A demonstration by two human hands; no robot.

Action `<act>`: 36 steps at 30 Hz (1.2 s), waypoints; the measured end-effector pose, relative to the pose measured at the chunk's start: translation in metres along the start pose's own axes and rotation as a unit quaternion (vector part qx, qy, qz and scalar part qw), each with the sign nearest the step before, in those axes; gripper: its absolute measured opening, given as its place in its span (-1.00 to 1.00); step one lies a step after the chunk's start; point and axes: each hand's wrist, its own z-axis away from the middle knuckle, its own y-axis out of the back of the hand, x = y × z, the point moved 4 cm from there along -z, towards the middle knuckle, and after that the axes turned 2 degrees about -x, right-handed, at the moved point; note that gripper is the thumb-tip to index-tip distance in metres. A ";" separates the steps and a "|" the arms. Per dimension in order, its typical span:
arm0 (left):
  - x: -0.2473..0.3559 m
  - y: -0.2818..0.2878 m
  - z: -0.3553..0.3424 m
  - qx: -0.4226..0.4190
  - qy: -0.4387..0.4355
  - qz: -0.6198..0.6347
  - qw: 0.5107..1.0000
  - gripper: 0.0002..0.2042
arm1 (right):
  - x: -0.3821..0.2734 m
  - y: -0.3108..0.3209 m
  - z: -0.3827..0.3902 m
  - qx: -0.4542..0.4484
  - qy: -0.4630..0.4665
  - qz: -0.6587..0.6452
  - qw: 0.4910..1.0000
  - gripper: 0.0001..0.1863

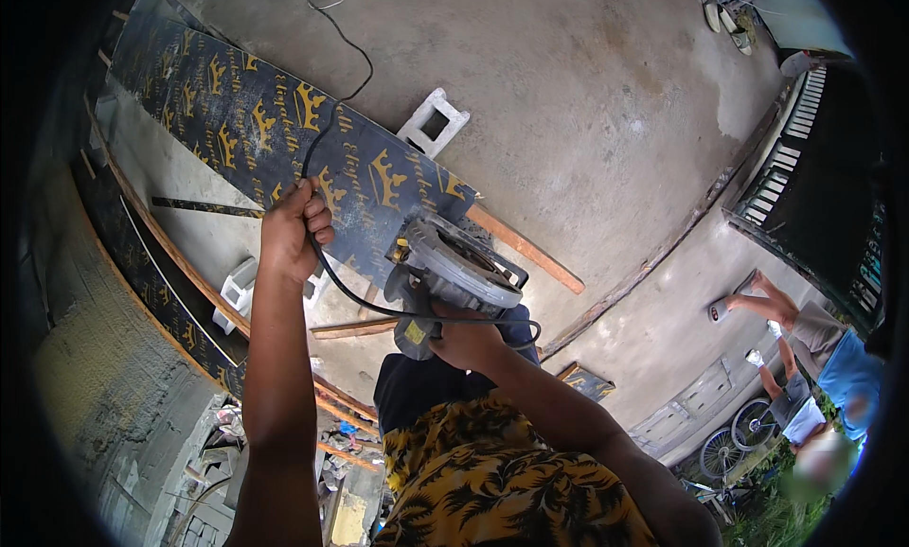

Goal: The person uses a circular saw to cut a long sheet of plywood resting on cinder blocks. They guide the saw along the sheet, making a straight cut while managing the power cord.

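Note:
My left hand [299, 223] is closed round a black power cord [333, 273] above the left part of a long dark board [227, 121] printed in gold. The cord runs up across the board and loops down in front of my body. My right hand [459, 334] grips the handle of a grey circular saw [453, 268], whose round guard and base show just in front of me, over the board's near right end. A wooden batten [540, 249] sticks out from that end of the board.
A concrete block [434, 121] stands beside the board; more blocks [237, 291] lie below it. Long curved-looking planks [161, 235] run along the left. At the right are two people [824, 358], a bicycle [734, 438], a dark railing [814, 187] and footwear [724, 17] at the top.

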 end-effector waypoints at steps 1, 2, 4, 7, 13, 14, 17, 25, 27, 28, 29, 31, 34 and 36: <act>0.007 -0.005 0.024 -0.010 -0.031 0.024 0.999 -0.83 | 0.007 -0.002 -0.019 -0.094 -0.087 -0.075 0.989 -0.50; 0.007 -0.015 0.043 -0.030 -0.048 0.017 0.998 -0.83 | 0.014 -0.005 -0.035 -0.061 -0.071 -0.065 0.994 -0.49; -0.005 -0.023 0.069 -0.041 -0.079 -0.015 0.996 -0.84 | 0.026 -0.027 -0.068 -0.013 -0.040 -0.062 0.997 -0.47; -0.046 -0.010 0.078 -0.014 -0.086 -0.074 0.993 -0.85 | 0.027 -0.040 -0.120 -0.074 -0.084 -0.043 0.993 -0.45; -0.099 0.045 0.041 0.006 -0.122 -0.110 0.986 -0.87 | 0.029 -0.073 -0.179 -0.071 -0.017 0.021 0.997 -0.48; -0.099 0.053 0.035 0.018 -0.119 -0.117 0.986 -0.87 | 0.029 -0.080 -0.184 -0.062 -0.018 0.025 0.998 -0.53; -0.093 0.074 0.023 0.022 -0.137 -0.111 0.984 -0.89 | 0.032 -0.103 -0.199 -0.063 -0.041 0.057 0.996 -0.58; -0.092 0.117 0.015 -0.027 -0.129 -0.159 0.979 -0.86 | 0.051 -0.166 -0.187 -0.076 -0.064 0.102 0.990 -0.34; -0.090 0.127 0.015 -0.045 -0.137 -0.136 0.980 -0.87 | 0.047 -0.177 -0.179 -0.021 -0.056 0.111 0.992 -0.39; -0.088 0.128 0.015 -0.054 -0.140 -0.128 0.980 -0.87 | 0.047 -0.180 -0.177 0.007 -0.052 0.115 0.992 -0.40; -0.086 0.130 0.016 -0.061 -0.142 -0.122 0.980 -0.87 | 0.045 -0.181 -0.178 -0.010 -0.069 0.110 0.991 -0.37; -0.080 0.130 0.017 -0.066 -0.151 -0.122 0.979 -0.89 | 0.043 -0.181 -0.179 -0.043 -0.103 0.100 0.989 -0.30; -0.076 0.125 0.021 -0.071 -0.175 -0.131 0.973 -0.91 | 0.033 -0.176 -0.163 0.050 -0.073 0.147 0.985 -0.23; -0.073 0.124 0.024 -0.073 -0.194 -0.130 0.970 -0.91 | 0.011 -0.169 -0.141 0.087 -0.039 0.183 0.979 -0.20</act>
